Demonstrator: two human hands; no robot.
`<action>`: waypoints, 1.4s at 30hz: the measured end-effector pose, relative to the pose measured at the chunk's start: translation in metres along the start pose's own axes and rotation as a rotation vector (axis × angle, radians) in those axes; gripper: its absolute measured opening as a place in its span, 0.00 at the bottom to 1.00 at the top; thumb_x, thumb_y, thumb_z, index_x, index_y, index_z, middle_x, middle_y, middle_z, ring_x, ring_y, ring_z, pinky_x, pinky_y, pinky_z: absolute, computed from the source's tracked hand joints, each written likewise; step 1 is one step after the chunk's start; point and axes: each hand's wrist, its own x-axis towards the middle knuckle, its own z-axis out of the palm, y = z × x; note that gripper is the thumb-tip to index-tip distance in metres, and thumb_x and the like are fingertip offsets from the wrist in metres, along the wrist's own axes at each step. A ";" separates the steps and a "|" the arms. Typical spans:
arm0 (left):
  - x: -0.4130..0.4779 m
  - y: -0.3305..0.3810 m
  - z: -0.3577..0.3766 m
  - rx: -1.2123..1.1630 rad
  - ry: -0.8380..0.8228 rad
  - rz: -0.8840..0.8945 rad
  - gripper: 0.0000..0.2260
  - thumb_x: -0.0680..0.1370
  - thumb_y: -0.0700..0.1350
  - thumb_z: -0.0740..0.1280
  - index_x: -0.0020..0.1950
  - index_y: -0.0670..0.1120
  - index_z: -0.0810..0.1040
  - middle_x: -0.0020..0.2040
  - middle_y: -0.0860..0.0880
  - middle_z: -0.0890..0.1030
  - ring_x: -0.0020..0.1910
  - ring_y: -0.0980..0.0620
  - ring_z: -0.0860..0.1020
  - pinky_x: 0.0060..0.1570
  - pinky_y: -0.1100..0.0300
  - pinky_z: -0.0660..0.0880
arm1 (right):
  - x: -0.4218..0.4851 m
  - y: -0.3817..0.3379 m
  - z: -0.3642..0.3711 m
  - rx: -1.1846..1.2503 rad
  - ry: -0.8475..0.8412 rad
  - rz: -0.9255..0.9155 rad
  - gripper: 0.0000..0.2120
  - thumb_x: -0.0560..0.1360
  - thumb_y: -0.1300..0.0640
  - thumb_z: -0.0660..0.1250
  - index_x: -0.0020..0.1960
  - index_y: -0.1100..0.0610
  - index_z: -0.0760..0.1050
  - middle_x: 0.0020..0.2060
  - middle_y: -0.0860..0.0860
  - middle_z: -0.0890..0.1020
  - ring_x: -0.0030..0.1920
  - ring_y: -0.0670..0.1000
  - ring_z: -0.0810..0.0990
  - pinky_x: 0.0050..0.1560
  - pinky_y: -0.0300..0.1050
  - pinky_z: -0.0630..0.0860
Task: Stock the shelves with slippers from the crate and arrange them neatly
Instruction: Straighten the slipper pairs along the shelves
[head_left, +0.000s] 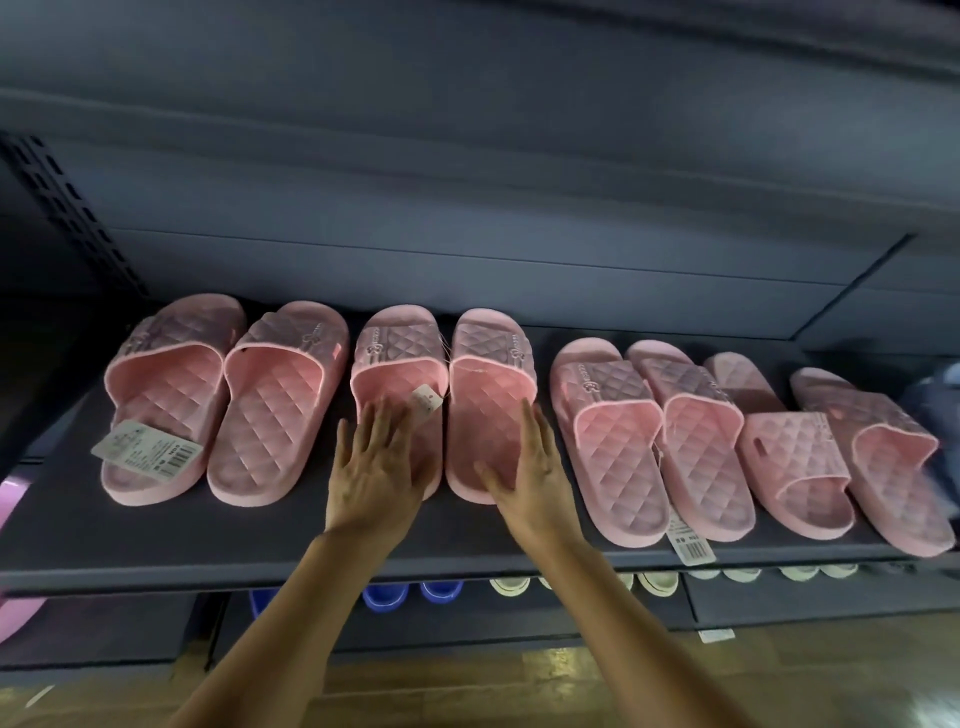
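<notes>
We are at the arranging step: eight pink quilted slippers lie in a row along the dark shelf (260, 540), heels toward its front edge, and we are squaring up the middle pair. Our left hand (375, 467) lies flat on the heel of the left slipper of that pair (397, 364), fingers spread and straight, pinching nothing; a small hang tag (427, 399) sits just beside the fingertips. Our right hand (530, 467) rests on the heel of the right slipper of the pair (491, 384), fingers held loosely together, thumb out to the left, also holding nothing. The two slippers touch side by side and look parallel.

The pair at the left end (223, 395), with a barcode label (147, 449) on its near heel, looks tidy. Toward the right end of the shelf the order breaks down: the third pair (649, 441) angles left, and the fourth pair (841, 457) sits overlapped and skewed, its outer slipper reaching the front edge.

We judge the middle pair nearly done; a light push with flat palms should line its heels up with the left pair. Next would come the right-hand pairs, which need separating and straightening. The crate is not in view.
</notes>
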 end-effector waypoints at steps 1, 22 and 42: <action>-0.004 0.003 -0.005 0.006 -0.012 -0.018 0.39 0.68 0.62 0.35 0.77 0.49 0.52 0.77 0.47 0.52 0.76 0.47 0.47 0.70 0.54 0.36 | -0.007 0.001 -0.004 -0.003 0.019 -0.026 0.39 0.75 0.52 0.67 0.76 0.56 0.47 0.75 0.54 0.54 0.74 0.54 0.56 0.71 0.46 0.58; -0.030 0.181 0.061 -0.033 -0.044 0.283 0.25 0.74 0.54 0.54 0.65 0.43 0.74 0.66 0.42 0.74 0.64 0.42 0.74 0.62 0.46 0.68 | -0.078 0.165 -0.122 -0.224 0.187 -0.264 0.27 0.67 0.49 0.69 0.64 0.54 0.68 0.59 0.56 0.78 0.57 0.57 0.79 0.50 0.53 0.79; -0.038 0.196 0.089 -0.087 0.114 0.157 0.22 0.74 0.49 0.55 0.64 0.43 0.75 0.62 0.45 0.76 0.61 0.46 0.74 0.57 0.53 0.74 | -0.054 0.199 -0.116 -0.247 0.238 -0.610 0.08 0.72 0.54 0.64 0.43 0.53 0.82 0.60 0.53 0.79 0.62 0.52 0.74 0.60 0.49 0.71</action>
